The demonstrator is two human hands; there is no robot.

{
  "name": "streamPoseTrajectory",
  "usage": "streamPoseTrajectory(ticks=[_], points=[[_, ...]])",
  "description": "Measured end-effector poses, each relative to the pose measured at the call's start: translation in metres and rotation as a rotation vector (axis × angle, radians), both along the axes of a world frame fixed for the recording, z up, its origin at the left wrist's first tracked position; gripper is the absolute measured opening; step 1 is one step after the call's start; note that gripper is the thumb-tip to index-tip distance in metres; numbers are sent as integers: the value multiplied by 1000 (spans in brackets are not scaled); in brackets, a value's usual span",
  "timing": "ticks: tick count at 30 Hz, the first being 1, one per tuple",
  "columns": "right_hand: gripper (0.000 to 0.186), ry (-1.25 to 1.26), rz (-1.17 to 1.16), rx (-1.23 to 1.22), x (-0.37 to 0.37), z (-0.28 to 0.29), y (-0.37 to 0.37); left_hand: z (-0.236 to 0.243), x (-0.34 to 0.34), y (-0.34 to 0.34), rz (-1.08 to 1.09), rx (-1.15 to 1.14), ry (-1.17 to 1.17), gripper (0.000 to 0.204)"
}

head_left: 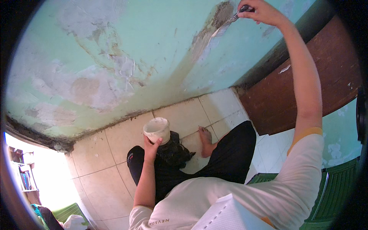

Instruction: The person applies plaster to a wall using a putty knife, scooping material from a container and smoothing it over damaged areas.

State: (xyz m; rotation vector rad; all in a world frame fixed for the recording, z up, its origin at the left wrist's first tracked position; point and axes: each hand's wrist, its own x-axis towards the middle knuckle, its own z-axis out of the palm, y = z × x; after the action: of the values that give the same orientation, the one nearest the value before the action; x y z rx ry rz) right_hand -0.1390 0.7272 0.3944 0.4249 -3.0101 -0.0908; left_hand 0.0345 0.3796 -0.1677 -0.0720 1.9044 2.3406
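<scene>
My right hand (264, 13) is raised to the upper right, its fingers wrapped round the dark handle of a putty knife (231, 20). The knife's blade lies against the pale green wall (161, 42), along a rough grey-brown strip where the paint is gone. Low in front of me, my left hand (152, 147) grips a small white plastic tub (164, 132) by its side. The tub tilts a little, and whitish residue coats its inside. Its bottom contents are hard to make out.
White filler patches and cracks mark the wall at left. Beside my bare foot (206, 142), black crumpled material (173, 151) lies on the cream tile floor (100, 184). A brown wooden panel (306, 76) stands at right. Green plastic chairs (332, 191) are at lower right, and a bright doorway opens at left.
</scene>
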Motion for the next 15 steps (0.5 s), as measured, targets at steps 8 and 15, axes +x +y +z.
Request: streamPoseTrajectory(ticks=[8,15], points=[[27,-167,97,28,-10,-46,25,18,-3,6,-3,64,26,86],[26,56,181,7,-13,-49,35,8,-1,9,-26,46,-13,85]])
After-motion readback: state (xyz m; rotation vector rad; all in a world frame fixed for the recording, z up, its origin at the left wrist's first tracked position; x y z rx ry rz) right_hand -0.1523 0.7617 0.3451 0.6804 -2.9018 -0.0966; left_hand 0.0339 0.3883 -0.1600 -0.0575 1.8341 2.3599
